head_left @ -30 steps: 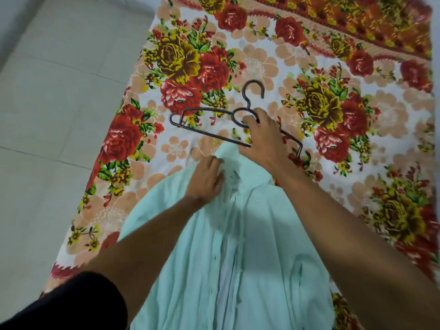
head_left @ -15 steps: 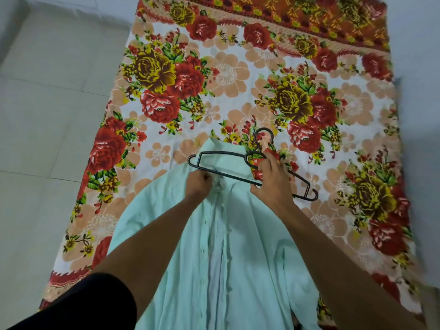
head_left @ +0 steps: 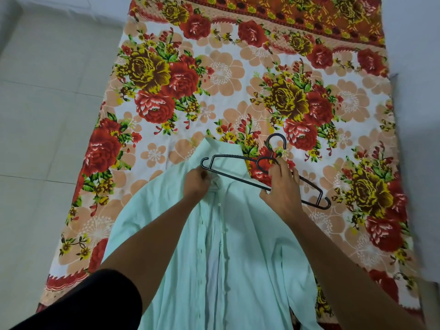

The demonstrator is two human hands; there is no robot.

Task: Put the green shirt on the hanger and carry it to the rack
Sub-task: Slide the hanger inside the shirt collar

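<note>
Floral bedsheet (head_left: 238,75) underlies green shirt (head_left: 250,246); hands hold hanger (head_left: 228,157), collar.

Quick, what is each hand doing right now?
Left hand: closed, pinching the green shirt at its collar.
Right hand: closed around the black hanger, holding it over the collar.

Shirt (head_left: 240,246) matt soft cloth; hanger (head_left: 228,156) dark ribbed plastic; sheet (head_left: 221,75) printed cloth.
</note>
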